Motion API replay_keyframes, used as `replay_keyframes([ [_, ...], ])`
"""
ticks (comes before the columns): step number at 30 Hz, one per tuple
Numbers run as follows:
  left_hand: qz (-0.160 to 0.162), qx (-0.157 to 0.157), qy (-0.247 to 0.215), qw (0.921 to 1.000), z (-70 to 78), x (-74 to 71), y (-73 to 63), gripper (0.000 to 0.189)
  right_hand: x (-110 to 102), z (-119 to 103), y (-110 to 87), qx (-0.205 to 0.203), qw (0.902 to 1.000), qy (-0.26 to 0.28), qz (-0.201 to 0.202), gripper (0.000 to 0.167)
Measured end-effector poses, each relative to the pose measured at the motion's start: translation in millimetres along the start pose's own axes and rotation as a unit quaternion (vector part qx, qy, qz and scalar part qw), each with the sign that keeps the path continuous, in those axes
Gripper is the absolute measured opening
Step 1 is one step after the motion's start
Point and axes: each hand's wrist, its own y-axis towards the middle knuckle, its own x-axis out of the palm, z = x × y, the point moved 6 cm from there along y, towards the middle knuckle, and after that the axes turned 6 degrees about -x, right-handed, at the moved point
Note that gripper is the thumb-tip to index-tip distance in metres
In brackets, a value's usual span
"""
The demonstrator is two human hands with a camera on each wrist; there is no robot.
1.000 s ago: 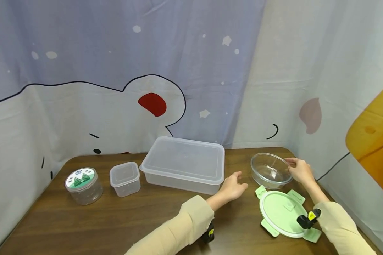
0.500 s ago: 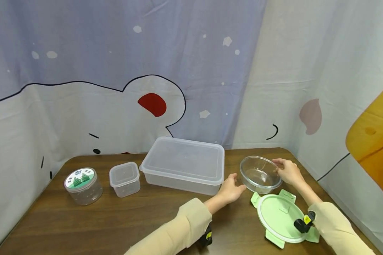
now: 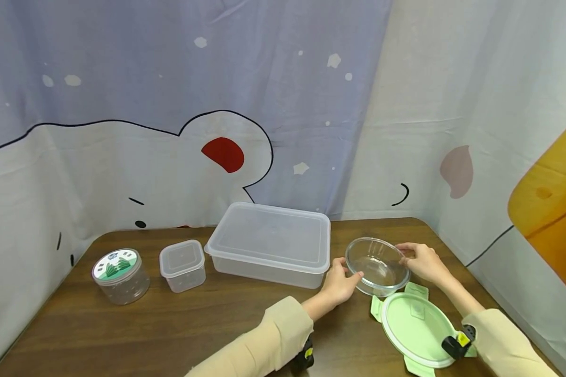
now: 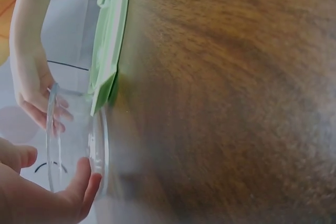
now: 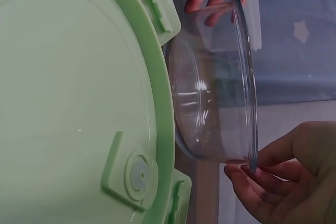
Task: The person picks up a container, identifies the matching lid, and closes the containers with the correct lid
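Note:
A round clear glass bowl stands toward the table's right side. My right hand pinches its right rim, thumb and fingertips meeting there in the right wrist view. On the opposite side is my left hand, its extended fingers against the glass wall and its thumb held apart from them. Directly in front of the bowl lies a round green lid with side flaps, its far edge close to the glass. My right sleeve and wrist camera overlap part of the lid.
Left of the bowl sits a large lidded plastic box. Beyond it are a small lidded plastic box and a round jar with a green-and-white top. A patterned curtain hangs behind the wooden table.
The glass bowl has slid left and nearer with my right hand on it. The green lid has turned and shifted slightly. My left fingers now meet the bowl's left side.

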Motion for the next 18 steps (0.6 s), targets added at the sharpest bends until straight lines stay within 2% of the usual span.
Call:
replay_keyframes([
  [6,0.031,0.017,0.010,0.9993,1.0,-1.2,-1.9,0.055,-4,-5,-8.8,-0.014,0.9998,-0.010,-0.001,0.037],
  [11,0.033,0.015,0.009,0.9993,1.6,-1.5,-3.7,0.054,-4,-5,-13.2,-0.010,0.9999,0.001,-0.012,0.036],
  [15,0.009,-0.008,0.014,0.9998,-1.4,0.0,-8.1,0.053,-7,-2,-16.8,-0.005,0.9996,0.005,-0.029,0.036],
  [18,-0.031,-0.042,0.009,0.9986,-5.3,3.6,-14.2,0.055,-11,4,-20.5,-0.001,0.9991,-0.002,-0.042,0.036],
])
